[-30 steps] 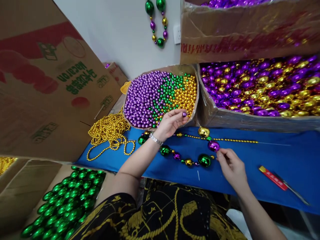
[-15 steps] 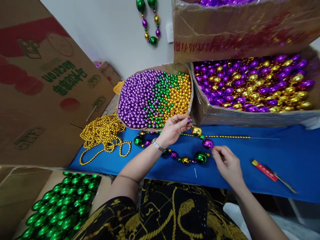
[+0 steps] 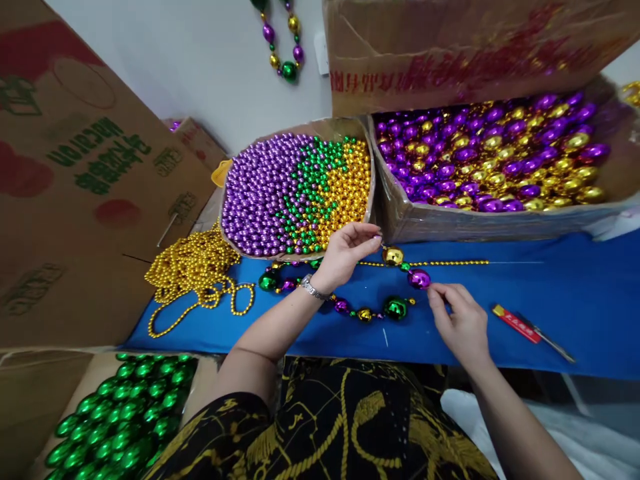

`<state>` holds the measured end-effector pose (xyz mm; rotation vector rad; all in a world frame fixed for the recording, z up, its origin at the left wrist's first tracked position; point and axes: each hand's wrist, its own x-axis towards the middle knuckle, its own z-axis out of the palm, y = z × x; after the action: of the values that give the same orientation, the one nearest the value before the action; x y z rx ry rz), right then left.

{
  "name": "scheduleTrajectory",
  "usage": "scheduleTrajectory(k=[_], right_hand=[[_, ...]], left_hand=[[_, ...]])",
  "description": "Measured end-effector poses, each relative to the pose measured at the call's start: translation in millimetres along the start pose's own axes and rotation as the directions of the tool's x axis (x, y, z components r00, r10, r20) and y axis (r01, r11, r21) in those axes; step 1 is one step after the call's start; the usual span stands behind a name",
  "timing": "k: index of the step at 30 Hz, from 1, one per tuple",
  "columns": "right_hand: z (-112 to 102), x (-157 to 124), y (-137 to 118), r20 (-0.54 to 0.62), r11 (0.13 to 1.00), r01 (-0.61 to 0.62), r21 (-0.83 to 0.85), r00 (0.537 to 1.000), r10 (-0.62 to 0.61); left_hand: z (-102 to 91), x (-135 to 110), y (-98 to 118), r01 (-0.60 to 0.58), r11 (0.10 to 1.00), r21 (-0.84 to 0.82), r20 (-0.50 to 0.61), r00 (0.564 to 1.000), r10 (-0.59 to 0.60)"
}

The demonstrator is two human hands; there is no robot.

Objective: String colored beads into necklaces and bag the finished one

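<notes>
Between my two hands stretches a short bead strand with a large gold bead (image 3: 393, 256), a small green bead (image 3: 405, 267) and a large purple bead (image 3: 419, 279). My left hand (image 3: 345, 257), a metal watch on its wrist, pinches the strand's upper left end; a small purple bead barely shows at the fingertips. My right hand (image 3: 461, 321) is closed with thumb and forefinger at the right side of the large purple bead. Below and partly behind my left forearm lies a string of beads, ending by a large green bead (image 3: 395, 308) on the blue cloth (image 3: 450, 347).
A box of small beads (image 3: 295, 193) and a box of large beads (image 3: 500, 160) stand behind. Gold bead strands (image 3: 193, 267) pile at left, above a box of green beads (image 3: 120, 413). A red-and-yellow cutter-like tool (image 3: 517, 325) lies at right. A bead necklace (image 3: 289, 71) hangs on the wall.
The view has shifted, so the scene sits slightly further left and higher. My hands keep nearly the same hold; the small purple bead at my left fingertips is now more hidden.
</notes>
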<state>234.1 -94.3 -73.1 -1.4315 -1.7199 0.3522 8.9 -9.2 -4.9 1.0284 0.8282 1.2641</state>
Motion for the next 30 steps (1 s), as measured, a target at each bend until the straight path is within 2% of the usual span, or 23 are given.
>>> scheduleTrajectory(k=[2, 5, 6, 7, 8, 10, 12, 14, 16, 18, 21, 26, 28, 30], right_hand=[[9, -5, 11, 0.033, 0.977, -0.153, 0.149, 0.988, 0.150], [23, -14, 33, 0.142, 0.802, -0.395, 0.448, 0.917, 0.373], [25, -16, 40, 0.185, 0.747, -0.446, 0.493, 0.893, 0.411], [26, -18, 46, 0.226, 0.727, -0.479, 0.492, 0.877, 0.424], [23, -19, 51, 0.255, 0.748, -0.489, 0.449, 0.872, 0.418], [12, -17, 55, 0.231, 0.858, -0.428, 0.284, 0.899, 0.372], [-4, -10, 48, 0.139, 0.943, -0.307, 0.128, 0.947, 0.290], [-20, 1, 35, 0.066, 0.978, -0.191, 0.079, 0.980, 0.187], [-30, 13, 19, 0.053, 0.992, -0.079, 0.100, 0.996, 0.074], [-33, 22, 8, 0.049, 0.995, 0.012, 0.102, 0.999, -0.017], [-30, 27, 3, 0.085, 0.995, 0.041, 0.088, 0.995, -0.048], [-19, 23, 5, 0.139, 0.990, 0.040, 0.133, 0.989, -0.058], [-17, 23, 4, 0.160, 0.991, 0.070, 0.115, 0.983, -0.088], [-17, 22, 4, 0.169, 0.995, 0.049, 0.089, 0.984, -0.063]], left_hand=[[4.4, -1, -12, -0.031, 0.998, 0.048, 0.018, 0.999, 0.030], [12.4, -3, -38, -0.007, 0.993, 0.120, 0.053, 0.999, 0.000], [15.3, -5, -47, -0.009, 0.988, 0.154, 0.074, 0.997, -0.002], [18.4, -6, -55, -0.029, 0.980, 0.196, 0.102, 0.995, 0.009], [21.8, -7, -61, -0.069, 0.967, 0.245, 0.137, 0.990, 0.036], [30.2, -9, -66, -0.194, 0.919, 0.342, 0.237, 0.965, 0.115], [41.2, -8, -61, -0.333, 0.856, 0.394, 0.362, 0.913, 0.189], [54.2, -3, -48, -0.430, 0.819, 0.380, 0.455, 0.858, 0.239], [67.3, 5, -33, -0.469, 0.815, 0.340, 0.488, 0.829, 0.273], [77.9, 12, -20, -0.473, 0.830, 0.295, 0.477, 0.826, 0.300], [85.0, 19, -11, -0.448, 0.863, 0.234, 0.431, 0.843, 0.321], [80.4, 20, -16, -0.390, 0.899, 0.200, 0.336, 0.889, 0.311], [76.1, 21, -18, -0.395, 0.894, 0.211, 0.323, 0.891, 0.318], [69.7, 17, -22, -0.434, 0.862, 0.262, 0.322, 0.881, 0.346]])
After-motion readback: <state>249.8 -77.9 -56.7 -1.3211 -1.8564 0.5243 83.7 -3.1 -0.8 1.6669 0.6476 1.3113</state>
